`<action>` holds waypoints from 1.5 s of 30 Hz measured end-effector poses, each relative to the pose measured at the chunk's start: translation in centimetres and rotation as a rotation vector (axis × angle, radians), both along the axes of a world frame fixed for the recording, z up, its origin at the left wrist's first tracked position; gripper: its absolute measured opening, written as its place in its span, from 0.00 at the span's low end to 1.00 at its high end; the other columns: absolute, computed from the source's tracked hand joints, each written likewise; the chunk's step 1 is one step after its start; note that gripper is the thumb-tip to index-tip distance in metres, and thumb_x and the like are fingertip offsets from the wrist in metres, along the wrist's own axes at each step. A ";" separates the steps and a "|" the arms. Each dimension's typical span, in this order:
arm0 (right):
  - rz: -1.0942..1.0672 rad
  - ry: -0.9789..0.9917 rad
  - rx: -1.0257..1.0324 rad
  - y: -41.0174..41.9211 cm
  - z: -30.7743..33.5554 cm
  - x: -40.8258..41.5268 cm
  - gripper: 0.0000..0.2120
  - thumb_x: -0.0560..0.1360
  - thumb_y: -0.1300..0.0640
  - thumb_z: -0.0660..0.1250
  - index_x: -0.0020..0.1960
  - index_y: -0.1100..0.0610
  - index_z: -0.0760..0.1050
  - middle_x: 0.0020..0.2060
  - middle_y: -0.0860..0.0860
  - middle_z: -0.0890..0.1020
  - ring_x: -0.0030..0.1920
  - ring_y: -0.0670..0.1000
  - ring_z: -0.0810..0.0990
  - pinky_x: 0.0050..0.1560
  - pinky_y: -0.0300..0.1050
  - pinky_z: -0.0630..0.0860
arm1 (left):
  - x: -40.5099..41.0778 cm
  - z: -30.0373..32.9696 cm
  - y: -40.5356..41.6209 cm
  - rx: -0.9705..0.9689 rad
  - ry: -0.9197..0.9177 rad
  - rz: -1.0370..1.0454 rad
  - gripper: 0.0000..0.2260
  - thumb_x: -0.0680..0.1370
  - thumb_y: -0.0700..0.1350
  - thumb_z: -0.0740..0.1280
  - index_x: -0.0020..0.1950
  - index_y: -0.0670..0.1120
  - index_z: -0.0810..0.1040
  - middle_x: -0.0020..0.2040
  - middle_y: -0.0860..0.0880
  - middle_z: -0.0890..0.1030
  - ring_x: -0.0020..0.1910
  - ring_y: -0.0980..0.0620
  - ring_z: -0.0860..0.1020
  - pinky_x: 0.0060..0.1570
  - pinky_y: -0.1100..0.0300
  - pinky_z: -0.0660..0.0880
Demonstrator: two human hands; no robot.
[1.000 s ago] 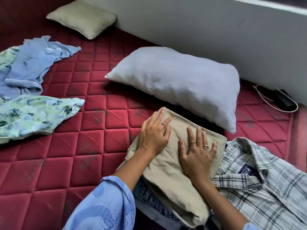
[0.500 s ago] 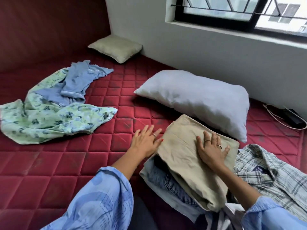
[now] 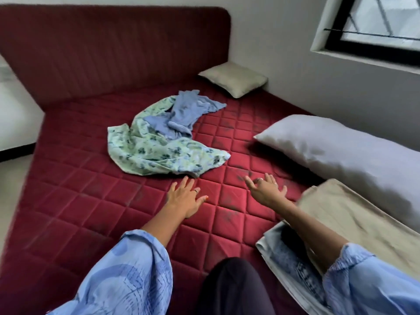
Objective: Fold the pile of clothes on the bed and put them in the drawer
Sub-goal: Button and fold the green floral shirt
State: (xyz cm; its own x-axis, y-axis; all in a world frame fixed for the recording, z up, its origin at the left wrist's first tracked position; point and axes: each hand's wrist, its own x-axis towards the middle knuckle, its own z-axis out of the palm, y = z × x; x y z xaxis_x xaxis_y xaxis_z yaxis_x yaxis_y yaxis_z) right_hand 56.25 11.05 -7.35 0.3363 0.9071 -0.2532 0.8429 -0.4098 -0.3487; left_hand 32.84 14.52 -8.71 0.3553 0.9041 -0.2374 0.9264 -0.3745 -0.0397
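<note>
A crumpled green floral garment (image 3: 159,155) lies unfolded in the middle of the red quilted mattress (image 3: 95,201), with a rumpled blue garment (image 3: 184,112) on top of it. My left hand (image 3: 185,198) and my right hand (image 3: 267,192) are stretched out over the mattress just short of the floral garment, fingers spread and holding nothing. At the right, a folded beige garment (image 3: 354,223) rests on a folded denim piece (image 3: 293,264), partly under my right forearm.
A large grey pillow (image 3: 341,153) lies along the right wall. A small beige cushion (image 3: 234,79) sits in the far corner by the red headboard (image 3: 113,48). A window (image 3: 375,26) is at upper right. Floor shows at far left.
Both hands left the folded beige garment and moved left and forward toward the floral garment. The view swung left, and the plaid shirt is out of sight.
</note>
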 end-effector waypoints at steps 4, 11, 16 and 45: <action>0.155 -0.027 -0.057 2.8 -2.0 -6.3 0.30 0.79 0.35 0.49 0.72 0.53 0.68 0.78 0.54 0.51 0.78 0.52 0.47 0.72 0.66 0.44 | -6.0 -0.2 1.9 -0.005 -0.062 0.146 0.27 0.81 0.61 0.49 0.77 0.50 0.59 0.79 0.49 0.52 0.78 0.49 0.46 0.74 0.47 0.49; 0.371 -0.057 -0.094 8.2 -4.4 -13.2 0.31 0.79 0.36 0.51 0.75 0.53 0.63 0.78 0.55 0.46 0.78 0.53 0.43 0.73 0.64 0.43 | -13.8 -1.4 7.7 -0.081 -0.154 0.437 0.33 0.79 0.61 0.59 0.78 0.46 0.53 0.79 0.48 0.53 0.77 0.46 0.54 0.73 0.45 0.57; 0.500 -0.138 -0.083 12.9 -6.1 -15.0 0.33 0.79 0.37 0.52 0.77 0.57 0.57 0.78 0.56 0.44 0.78 0.54 0.40 0.73 0.65 0.40 | -16.1 -5.1 10.7 -0.248 -0.135 0.551 0.43 0.72 0.66 0.67 0.77 0.44 0.55 0.77 0.45 0.60 0.74 0.44 0.61 0.70 0.46 0.62; 0.479 0.285 0.476 21.3 7.2 -17.2 0.13 0.72 0.69 0.55 0.50 0.61 0.75 0.48 0.60 0.81 0.50 0.61 0.78 0.42 0.45 0.68 | -16.3 -7.4 9.2 -0.305 -0.135 0.506 0.40 0.77 0.66 0.58 0.79 0.45 0.49 0.79 0.48 0.53 0.77 0.49 0.53 0.73 0.48 0.55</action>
